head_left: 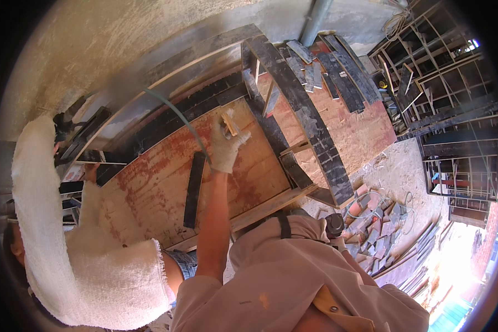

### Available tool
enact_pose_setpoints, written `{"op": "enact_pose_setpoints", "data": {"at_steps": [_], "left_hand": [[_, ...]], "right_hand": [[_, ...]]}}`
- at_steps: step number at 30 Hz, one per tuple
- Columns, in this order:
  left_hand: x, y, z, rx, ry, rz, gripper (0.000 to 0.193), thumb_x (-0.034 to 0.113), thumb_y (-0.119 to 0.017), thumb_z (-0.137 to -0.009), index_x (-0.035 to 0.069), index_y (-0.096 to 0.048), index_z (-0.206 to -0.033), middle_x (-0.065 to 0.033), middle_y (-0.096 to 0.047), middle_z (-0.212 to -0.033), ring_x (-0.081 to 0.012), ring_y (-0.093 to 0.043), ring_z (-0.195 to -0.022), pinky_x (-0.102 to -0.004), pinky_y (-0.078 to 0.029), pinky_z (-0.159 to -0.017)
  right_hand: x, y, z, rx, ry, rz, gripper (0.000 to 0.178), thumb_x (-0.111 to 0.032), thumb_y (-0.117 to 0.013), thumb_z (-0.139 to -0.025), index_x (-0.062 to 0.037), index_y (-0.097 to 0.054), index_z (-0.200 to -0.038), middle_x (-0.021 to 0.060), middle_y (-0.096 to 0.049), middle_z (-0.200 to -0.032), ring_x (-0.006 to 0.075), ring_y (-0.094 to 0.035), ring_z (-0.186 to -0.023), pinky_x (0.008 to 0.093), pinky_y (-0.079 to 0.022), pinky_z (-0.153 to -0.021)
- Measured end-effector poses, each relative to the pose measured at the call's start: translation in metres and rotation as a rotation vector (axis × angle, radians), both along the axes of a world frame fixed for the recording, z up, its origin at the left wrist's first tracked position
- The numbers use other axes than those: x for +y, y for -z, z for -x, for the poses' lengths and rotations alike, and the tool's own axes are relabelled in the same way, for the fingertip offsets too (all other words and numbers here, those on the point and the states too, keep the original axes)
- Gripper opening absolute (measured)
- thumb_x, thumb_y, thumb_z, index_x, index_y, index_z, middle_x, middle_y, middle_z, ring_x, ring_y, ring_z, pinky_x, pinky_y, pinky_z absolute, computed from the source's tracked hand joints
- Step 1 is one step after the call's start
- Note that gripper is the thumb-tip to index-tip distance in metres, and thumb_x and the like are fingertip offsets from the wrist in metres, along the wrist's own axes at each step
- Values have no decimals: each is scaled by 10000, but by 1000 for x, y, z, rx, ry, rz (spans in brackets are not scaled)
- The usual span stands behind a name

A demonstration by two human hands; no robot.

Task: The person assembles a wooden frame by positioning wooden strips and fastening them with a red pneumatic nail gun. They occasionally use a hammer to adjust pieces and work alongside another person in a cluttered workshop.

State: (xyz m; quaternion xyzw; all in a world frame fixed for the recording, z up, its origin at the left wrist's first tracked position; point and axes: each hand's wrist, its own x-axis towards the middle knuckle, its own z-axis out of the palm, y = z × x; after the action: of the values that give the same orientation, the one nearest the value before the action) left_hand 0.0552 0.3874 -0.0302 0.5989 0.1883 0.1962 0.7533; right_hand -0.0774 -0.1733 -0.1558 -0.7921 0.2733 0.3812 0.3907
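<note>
My left hand (226, 148), in a pale work glove, reaches over a reddish-stained plywood panel (149, 188). Its fingers are closed round a small wood block (230, 125). A greenish hose (177, 112) runs down to the wrist. Beside the forearm, a short black wooden strip (193, 191) lies on the panel. At my right side, a dark tool with a round end (335, 224) shows by the waist; its kind I cannot make out. My right hand (340, 243), also gloved, is just behind it, mostly hidden, and seems to grip it.
Another person's pale draped sleeve (36, 205) is close on the left. Black timber framing (315, 133) borders the panel. Dark boards (343, 83) lie at the back, wood offcuts (376, 229) are heaped at right, and rebar-like racks (454, 66) stand beyond.
</note>
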Motion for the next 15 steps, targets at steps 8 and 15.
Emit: {"op": "enact_pose_setpoints", "data": {"at_steps": [8,15], "left_hand": [[80,-22,-35,-106,-282,-250,699,-15,-859,-766,24,-540,-1387,-141,-604,-1383,-212,-604,-1234,-331,-554,-997],[137,-13,-48,-131,-417,-365,586,-12,-847,-795,18,-606,-1328,-75,-653,-1292,-174,-627,-1158,-315,-538,-1003]], "right_hand": [[40,-128,-84,62,-2,-15,58,-92,-700,-851,-83,-694,-908,36,-643,-711,145,-577,-508,321,-450,-446],[62,-197,-209,-235,-54,-6,140,-168,-712,-862,-86,-645,-770,18,-527,-557,156,-518,-424,320,-425,-394]]}}
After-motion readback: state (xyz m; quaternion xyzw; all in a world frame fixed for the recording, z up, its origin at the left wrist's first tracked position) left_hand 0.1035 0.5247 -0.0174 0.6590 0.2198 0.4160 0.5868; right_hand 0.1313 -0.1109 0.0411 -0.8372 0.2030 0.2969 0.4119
